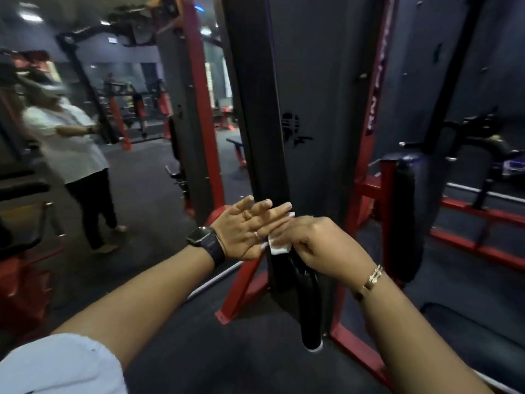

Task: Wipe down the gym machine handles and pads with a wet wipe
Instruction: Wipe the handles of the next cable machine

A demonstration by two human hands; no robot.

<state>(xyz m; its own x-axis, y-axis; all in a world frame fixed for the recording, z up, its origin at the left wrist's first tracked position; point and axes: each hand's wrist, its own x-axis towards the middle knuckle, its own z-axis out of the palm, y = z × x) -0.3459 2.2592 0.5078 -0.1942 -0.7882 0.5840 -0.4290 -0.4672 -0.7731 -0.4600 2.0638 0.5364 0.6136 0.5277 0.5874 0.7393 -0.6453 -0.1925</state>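
Wipe [279, 245], white and bunched, sat at the top of the black handle [302, 282], gripped there by the curled fingers of the right hand [315, 240]. Just beside it the left hand [247, 231] stood on edge, fingers straight and holding nothing, a dark watch [200, 236] on its wrist.

Only one camera on this one, worn on the head, and it looked forward and down along both forearms. It sat pretty close in: the right hand [315, 240] pinching the wet wipe [279, 247] landed about mid-frame, with the left hand [244, 226] touching just left of that grip. It faced the black upright [255, 109] right behind the grip. The lens was wide enough to catch a person in a white top [71, 143] well off to the grip's left.
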